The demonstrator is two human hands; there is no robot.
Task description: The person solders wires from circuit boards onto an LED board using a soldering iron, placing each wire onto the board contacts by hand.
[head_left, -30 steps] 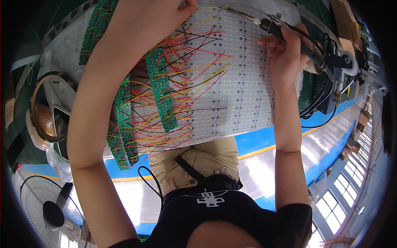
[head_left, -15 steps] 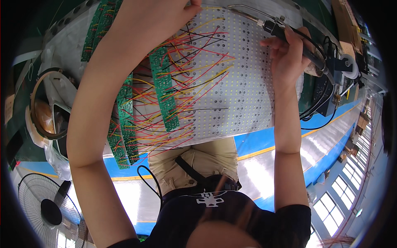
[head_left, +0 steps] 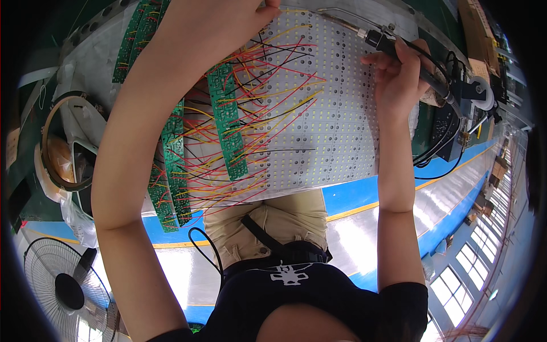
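My right hand (head_left: pixel 401 80) is closed around a soldering iron (head_left: pixel 376 40) with a thin metal feed tube alongside its barrel. The iron points left, its tip just above the far part of a white panel (head_left: pixel 347 108) dotted with rows of small LEDs. At the top edge my left hand (head_left: pixel 245 20) is closed in a pinch; a yellow wire (head_left: pixel 296 11) runs from its fingertips toward the iron's tip. The fingertips are partly cut off. Narrow green circuit boards (head_left: pixel 227 125) lie on the panel's left side, with red, yellow and black wires (head_left: pixel 273 108) fanning rightward.
A dark soldering unit (head_left: pixel 450 131) with a white spool (head_left: pixel 484 94) stands at right, cables looping beside it. Cardboard boxes (head_left: pixel 476 34) are behind it. At left lie a round hoop (head_left: pixel 45 142) and a clear plastic bag (head_left: pixel 84 228). A fan (head_left: pixel 69 290) stands lower left.
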